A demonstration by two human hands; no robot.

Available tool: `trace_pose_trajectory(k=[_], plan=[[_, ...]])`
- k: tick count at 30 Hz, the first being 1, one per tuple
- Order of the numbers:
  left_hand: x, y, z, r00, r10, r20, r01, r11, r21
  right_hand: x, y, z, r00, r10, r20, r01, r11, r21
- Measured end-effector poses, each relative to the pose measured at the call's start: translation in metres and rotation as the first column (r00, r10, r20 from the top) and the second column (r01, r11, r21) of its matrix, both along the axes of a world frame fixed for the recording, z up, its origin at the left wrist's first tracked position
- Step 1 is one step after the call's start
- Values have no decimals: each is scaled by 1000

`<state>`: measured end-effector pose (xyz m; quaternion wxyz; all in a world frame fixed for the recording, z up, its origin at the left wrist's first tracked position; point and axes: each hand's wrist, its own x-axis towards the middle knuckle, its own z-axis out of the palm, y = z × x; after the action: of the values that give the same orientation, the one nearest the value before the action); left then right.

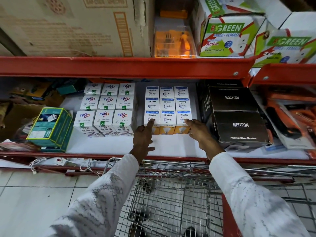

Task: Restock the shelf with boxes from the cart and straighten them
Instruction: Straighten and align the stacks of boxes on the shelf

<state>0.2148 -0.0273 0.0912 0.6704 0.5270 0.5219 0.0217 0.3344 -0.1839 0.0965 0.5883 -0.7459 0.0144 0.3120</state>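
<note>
A block of white and orange Wipro bulb boxes (167, 108) stands in three rows on the white shelf (171, 146). My left hand (143, 139) rests its fingertips on the front left box, fingers spread. My right hand (200, 132) touches the front right box (182, 123) with its fingers extended. Neither hand holds anything. To the left stands a block of white Nippo boxes (106, 108) in three rows. The wire cart (171, 194) is below my arms, and I see no boxes in it.
Two black Neuton boxes (239, 117) sit right of the Wipro block. A teal box (51, 129) lies at the left. Red shelf beams (119, 65) run above and below. Green-and-white boxes (224, 35) and a brown carton (77, 26) fill the upper shelf.
</note>
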Motion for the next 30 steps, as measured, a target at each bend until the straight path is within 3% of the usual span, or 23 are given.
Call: trace_pose_trajectory(k=[12, 18, 22, 24, 26, 28, 30], plan=[[-6, -1, 1, 999, -25, 21, 25, 1000, 0, -3, -1, 9, 999, 32, 21, -29, 994, -105], [-30, -4, 21, 996, -75, 54, 75, 997, 13, -26, -10, 30, 986, -8, 167, 38, 983, -180], [-70, 6, 49, 976, -138, 170, 127, 989, 72, -56, -8, 46, 895, -180, 407, 244, 963, -111], [-92, 19, 59, 974, -84, 210, 62, 992, 112, -70, 3, 53, 870, -244, 428, 272, 962, -5], [-116, 41, 65, 973, -46, 227, -9, 971, 238, -82, 20, 54, 901, -247, 358, 247, 968, 45], [-139, 70, 65, 980, -61, 190, -33, 888, 458, -98, 41, 56, 949, -165, 269, 155, 986, 59], [-159, 99, 62, 988, -152, 42, 69, 658, 750, -114, 62, 56, 975, -37, 220, 31, 999, 31]])
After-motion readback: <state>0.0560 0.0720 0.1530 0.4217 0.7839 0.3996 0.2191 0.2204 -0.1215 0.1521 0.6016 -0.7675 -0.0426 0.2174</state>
